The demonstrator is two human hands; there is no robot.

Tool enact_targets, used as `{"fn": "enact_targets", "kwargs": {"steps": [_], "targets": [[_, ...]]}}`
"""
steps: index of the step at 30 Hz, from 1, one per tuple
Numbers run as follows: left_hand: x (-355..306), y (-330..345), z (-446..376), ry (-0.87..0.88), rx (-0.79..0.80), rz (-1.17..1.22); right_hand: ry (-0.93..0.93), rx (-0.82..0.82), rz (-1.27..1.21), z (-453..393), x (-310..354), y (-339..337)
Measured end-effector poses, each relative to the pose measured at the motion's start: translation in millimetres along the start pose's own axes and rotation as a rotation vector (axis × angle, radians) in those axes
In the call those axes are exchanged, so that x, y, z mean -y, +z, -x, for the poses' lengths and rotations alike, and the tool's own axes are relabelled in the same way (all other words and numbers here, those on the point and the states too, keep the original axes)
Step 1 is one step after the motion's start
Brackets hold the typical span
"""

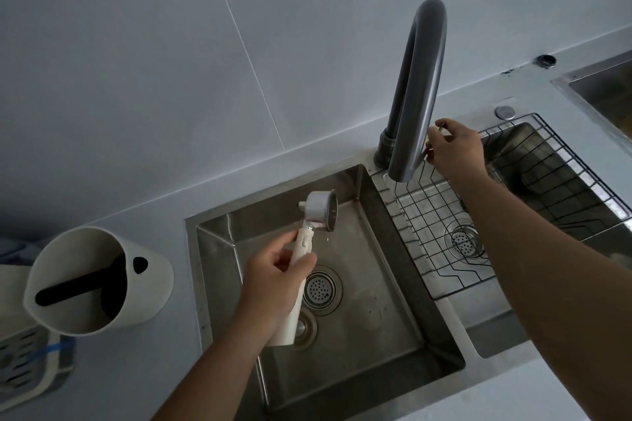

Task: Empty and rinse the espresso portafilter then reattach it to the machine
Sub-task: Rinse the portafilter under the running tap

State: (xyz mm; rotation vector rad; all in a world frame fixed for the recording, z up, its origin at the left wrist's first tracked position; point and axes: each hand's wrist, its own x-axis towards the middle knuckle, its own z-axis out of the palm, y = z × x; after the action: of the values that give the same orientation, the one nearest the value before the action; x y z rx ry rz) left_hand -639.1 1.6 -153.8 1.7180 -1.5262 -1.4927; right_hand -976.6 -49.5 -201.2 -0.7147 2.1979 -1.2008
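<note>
Evidently the portafilter [316,215] is rigid and head-heavy, its metal basket wet and likely slippery, so the long white handle is the sensible grip. The left hand [273,280] is closed around that handle, holding the head at about one o'clock from it, above the sink [393,318]. The right hand [451,147], fingers curled at the faucet [417,96], lies well apart at two o'clock.

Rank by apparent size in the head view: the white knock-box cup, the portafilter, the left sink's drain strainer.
1. White knock-box cup, though it sits near the camera, which inflates it.
2. Portafilter, handle partly hidden inside the left hand.
3. Left sink's drain strainer, clearly smallest.
</note>
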Motion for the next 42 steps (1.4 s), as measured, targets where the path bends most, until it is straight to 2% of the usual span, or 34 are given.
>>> {"fn": "enact_targets", "kwargs": {"steps": [4,9,21,27,35,39,42], "targets": [[-9.3,-1.6,8.9,-0.156,0.064,0.355,0.015,-0.005,-0.018,1.4,0.5,0.6],[-15.6,-1.0,17.6,-0.199,0.137,0.498,0.014,-0.010,-0.018,3.1,0.2,2.2],[-25.4,-0.8,25.7,-0.134,0.180,0.479,0.032,-0.051,-0.038,9.2,2.9,6.1],[-21.3,-1.5,27.0,-0.160,0.166,0.479,0.032,-0.047,-0.046,10.4,3.8,4.9],[-18.5,-2.4,31.7,-0.170,0.176,0.504,0.056,-0.037,0.025,17.5,15.5,1.2],[-16.5,-4.1,35.9,-0.162,0.176,0.522,0.059,0.004,0.139,27.0,26.9,-4.3],[-14.7,-4.6,36.5,-0.165,0.165,0.561,0.085,0.008,0.105,39.9,33.5,-7.8]]}}
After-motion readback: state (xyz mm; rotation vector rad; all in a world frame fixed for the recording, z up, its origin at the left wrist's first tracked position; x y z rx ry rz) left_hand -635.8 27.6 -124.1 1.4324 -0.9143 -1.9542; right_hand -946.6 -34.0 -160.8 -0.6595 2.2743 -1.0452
